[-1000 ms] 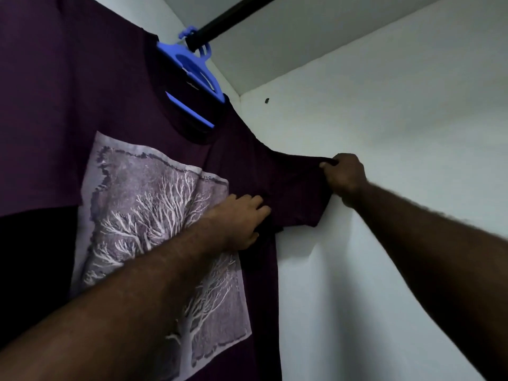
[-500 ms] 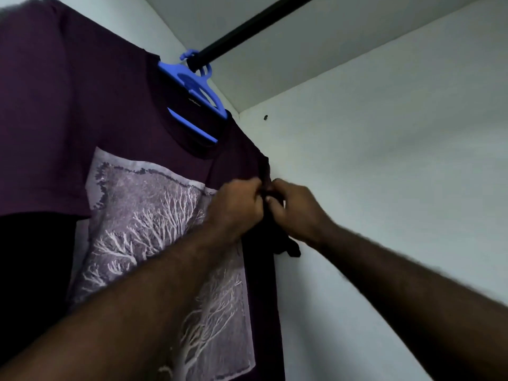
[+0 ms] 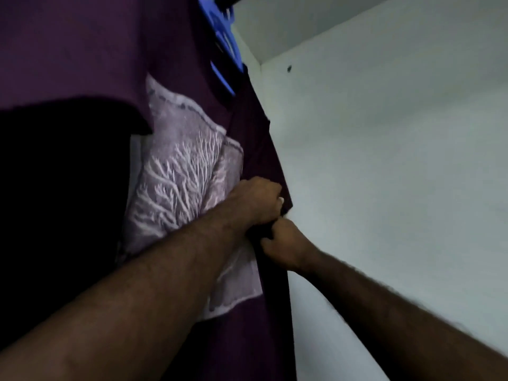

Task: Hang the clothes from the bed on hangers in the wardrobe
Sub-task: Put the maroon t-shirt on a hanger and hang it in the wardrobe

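Observation:
A dark purple T-shirt (image 3: 82, 50) with a pale tree print (image 3: 178, 171) hangs on a blue plastic hanger (image 3: 225, 48) at the top of the wardrobe. The rail is almost out of view above. My left hand (image 3: 255, 202) grips the shirt's right side seam, fingers curled into the cloth. Just below it, my right hand (image 3: 283, 243) pinches the same edge of the fabric. The two hands touch each other. The shirt's right sleeve hangs down flat along the side.
The white wardrobe side wall (image 3: 384, 174) stands close on the right, with a small dark hole (image 3: 289, 68) near the top. The ceiling panel (image 3: 302, 20) is above. A dark space (image 3: 55, 202) lies left of the shirt.
Both hands slid down the shirt's right edge from the sleeve area to the side seam. The sleeve that was held out now hangs down. The view shifted right and closer.

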